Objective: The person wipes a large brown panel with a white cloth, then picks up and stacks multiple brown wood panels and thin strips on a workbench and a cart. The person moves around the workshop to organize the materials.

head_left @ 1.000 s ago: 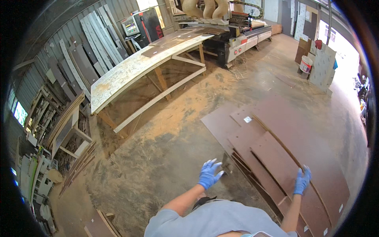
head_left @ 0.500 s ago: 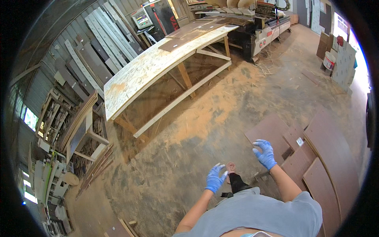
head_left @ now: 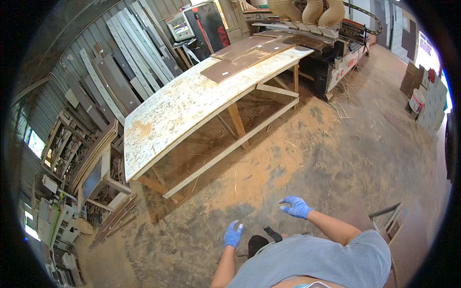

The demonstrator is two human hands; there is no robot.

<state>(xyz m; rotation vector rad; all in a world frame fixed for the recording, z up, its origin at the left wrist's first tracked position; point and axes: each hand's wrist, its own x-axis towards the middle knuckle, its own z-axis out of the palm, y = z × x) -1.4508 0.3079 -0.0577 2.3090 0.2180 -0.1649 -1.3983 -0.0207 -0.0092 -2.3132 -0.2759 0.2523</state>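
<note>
**Walking the sawdust floor with both gloved hands empty**

Standing on the sawdust-covered floor, the person carries nothing. The left hand, in a blue glove, hangs low with fingers loosely curled, its grip released and holding nothing. The right hand, also blue-gloved, is raised forward with fingers spread and slightly bent, grip likewise released; neither touches any object. Nearest to the right hand, brown panels lie flat on the floor at the lower right, apart from it. Ahead stands the long tabletop of rough chipboard on a timber frame. Several dark brown boards are stacked flat at its far end, next to the cutting machine, likely so that they sit within reach of it. Planks lean against the left wall.
</note>
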